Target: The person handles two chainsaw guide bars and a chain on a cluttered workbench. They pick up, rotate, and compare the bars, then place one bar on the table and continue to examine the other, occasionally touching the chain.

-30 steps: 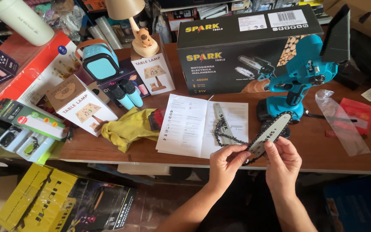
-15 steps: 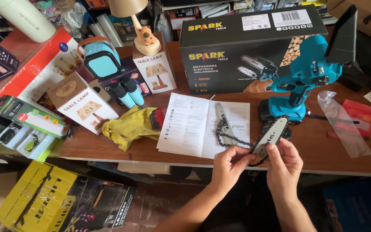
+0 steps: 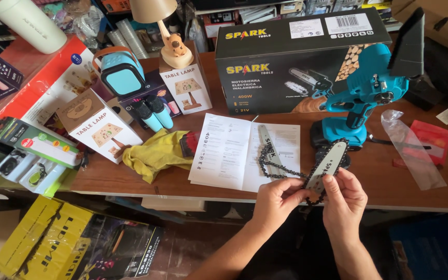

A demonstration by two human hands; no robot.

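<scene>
My right hand (image 3: 344,199) grips the lower end of a silver chainsaw guide bar (image 3: 327,165) that tilts up to the right. My left hand (image 3: 277,200) pinches the black saw chain (image 3: 276,168), which loops from the bar across an open paper manual (image 3: 245,150) and over a second silver bar (image 3: 267,148) lying there. Just beyond the hands, a blue cordless mini chainsaw body (image 3: 363,93) stands on the wooden table (image 3: 390,192) in front of its black box (image 3: 296,57).
A yellow cloth (image 3: 154,154), white lamp boxes (image 3: 97,124), a small wooden lamp (image 3: 169,36) and a blue speaker (image 3: 122,71) crowd the left half. A clear plastic bag (image 3: 413,150) and red packet (image 3: 429,140) lie right. Yellow and black boxes (image 3: 73,243) sit on the floor.
The view has drifted slightly. Both hands keep their hold while the bar and chain shift a little between the fingers.
</scene>
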